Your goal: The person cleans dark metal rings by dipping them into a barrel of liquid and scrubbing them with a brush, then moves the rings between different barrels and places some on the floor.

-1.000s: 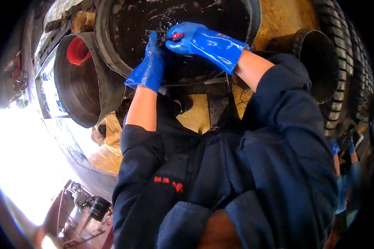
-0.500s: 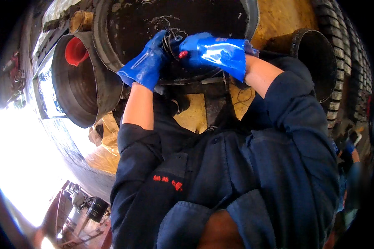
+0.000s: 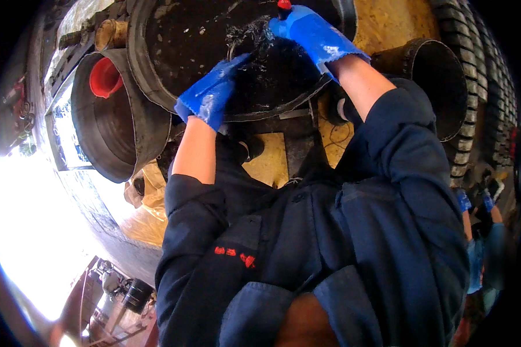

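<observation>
My left hand (image 3: pixel 209 91), in a blue rubber glove, is over the near left part of a large round tub (image 3: pixel 156 78) of dark liquid. Its fingers are pressed together beside a shiny, wet shape (image 3: pixel 231 48), too blurred to name. Farther to the right, my right hand (image 3: pixel 315 36), gloved alike, is closed on a red-ended tool (image 3: pixel 283 5). The red end sticks out past the fingers at the picture's top edge; the rest of the tool is hidden. Ripples and splashes (image 3: pixel 253 36) break the liquid between the hands.
Left of the tub stands a dark drum (image 3: pixel 107 147) with a red cup-shaped container (image 3: pixel 105 77) in it. At right are another open drum (image 3: pixel 440 87) and large tyres (image 3: pixel 466 63). A co-worker's blue-gloved hands (image 3: pixel 464 200) show at far right.
My right hand has moved up and right, away from my left, carrying the red-ended tool. My left hand has dropped slightly, and the liquid between them is now splashing.
</observation>
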Motion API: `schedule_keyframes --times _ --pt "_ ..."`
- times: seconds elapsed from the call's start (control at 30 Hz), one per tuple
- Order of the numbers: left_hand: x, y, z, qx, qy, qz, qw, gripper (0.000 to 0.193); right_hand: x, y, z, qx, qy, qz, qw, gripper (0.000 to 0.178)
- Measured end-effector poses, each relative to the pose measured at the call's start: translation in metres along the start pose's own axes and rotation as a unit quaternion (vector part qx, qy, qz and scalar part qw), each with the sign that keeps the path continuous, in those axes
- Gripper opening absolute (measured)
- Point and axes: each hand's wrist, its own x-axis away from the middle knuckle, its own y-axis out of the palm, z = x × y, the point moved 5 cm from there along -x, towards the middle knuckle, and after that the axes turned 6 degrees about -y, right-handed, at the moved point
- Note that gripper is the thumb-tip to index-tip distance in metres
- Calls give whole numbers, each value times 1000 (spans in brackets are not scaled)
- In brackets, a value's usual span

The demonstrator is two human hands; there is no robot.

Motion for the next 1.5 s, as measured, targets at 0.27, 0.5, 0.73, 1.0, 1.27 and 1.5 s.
schedule_keyframes --times 0.27,0.5,0.73,1.0,1.27,1.5 --pt "1 -4 -34 184 -146 43 971 41 -3 38 -34 -190 74 -136 969 63" --pt "35 -26 13 244 -102 16 964 42 30 24 -71 -115 -8 -147 982 53" --pt "26 -22 11 238 -107 -11 965 40 29 17 -57 -136 6 -94 986 58" --pt "21 -24 21 251 -93 -43 963 40 -5 48 -51 -58 3 -138 989 47" --pt "14 -21 12 270 -90 -68 956 40 60 2 -55 -143 10 -158 977 53" --pt "6 -11 14 246 -80 -64 964 40 81 -21 -83 -215 55 -208 953 50"
